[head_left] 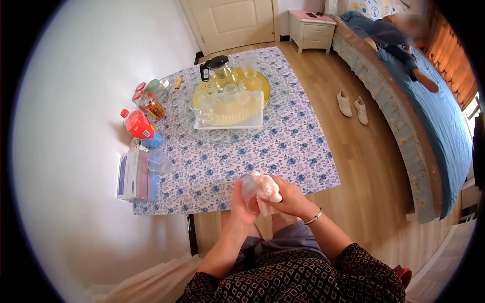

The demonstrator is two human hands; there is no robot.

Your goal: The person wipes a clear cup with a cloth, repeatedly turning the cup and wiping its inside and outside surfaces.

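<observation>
One left hand (pixel 242 208) clasps a clear cup (pixel 246 186) over the near edge of the surface (pixel 217 166); the right hand (pixel 292 199), forearm (pixel 331 235) slanting inward, holds a pinkish cloth (pixel 268 188) to it. Flowered covering (pixel 283 151) stretches to a far tray (pixel 230 127). A box (pixel 131 175) and a bottle (pixel 140 126) stand left, by the wall (pixel 76 131); wooden floor (pixel 328 136) runs between the right edge and the bed (pixel 444 131).

- A door (pixel 232 24) stands beyond the table (pixel 222 157).
- A nightstand (pixel 314 36) stands past the table's far right corner.
- A person (pixel 396 43) lies on the bed (pixel 439 131), right of the table.
- White shoes (pixel 344 105) sit right of the table.
</observation>
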